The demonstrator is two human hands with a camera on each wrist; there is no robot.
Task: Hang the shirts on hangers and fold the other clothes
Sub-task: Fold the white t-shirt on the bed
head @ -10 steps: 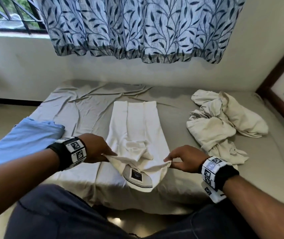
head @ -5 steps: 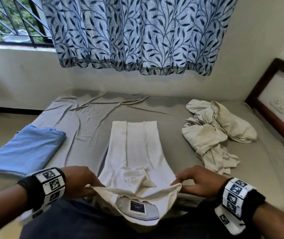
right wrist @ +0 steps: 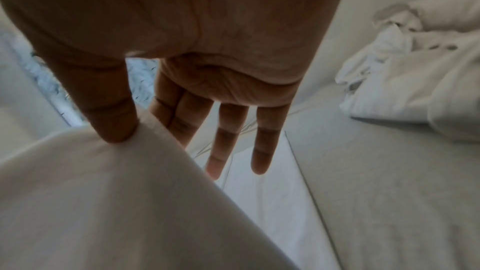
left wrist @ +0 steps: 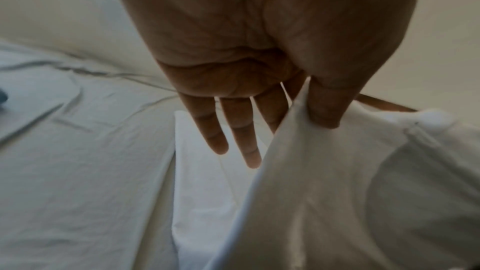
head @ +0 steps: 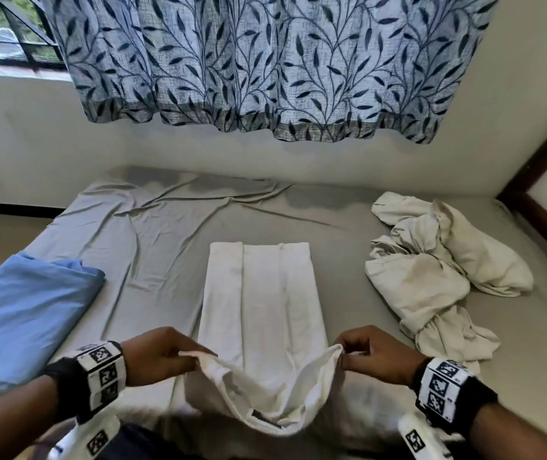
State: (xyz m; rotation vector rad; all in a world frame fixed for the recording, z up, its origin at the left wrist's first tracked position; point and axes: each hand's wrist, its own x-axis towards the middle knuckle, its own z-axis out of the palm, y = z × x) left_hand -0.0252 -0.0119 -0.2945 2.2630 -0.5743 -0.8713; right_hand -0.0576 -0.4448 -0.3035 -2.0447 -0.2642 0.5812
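Note:
A white garment [head: 265, 300] lies lengthwise on the grey bed [head: 152, 247], folded into a long narrow strip. Its near end, with a dark label inside, is lifted off the bed. My left hand [head: 179, 355] pinches the left corner of that end between thumb and forefinger. My right hand [head: 348, 353] pinches the right corner the same way. In the left wrist view the white garment [left wrist: 337, 192] hangs from the thumb of my left hand [left wrist: 293, 110], other fingers straight. The right wrist view shows the white garment [right wrist: 103, 202] pinched by my right hand [right wrist: 140, 126].
A folded blue garment [head: 23, 313] lies on the bed's left edge. A crumpled heap of cream clothes [head: 431, 273] lies at the right. A dark wooden frame [head: 544, 207] borders the bed's far right. A leaf-patterned curtain [head: 265, 61] hangs over the wall behind.
Both hands have raised the garment's near end off the bed and carried it a little forward. The head view has tilted up and drawn closer.

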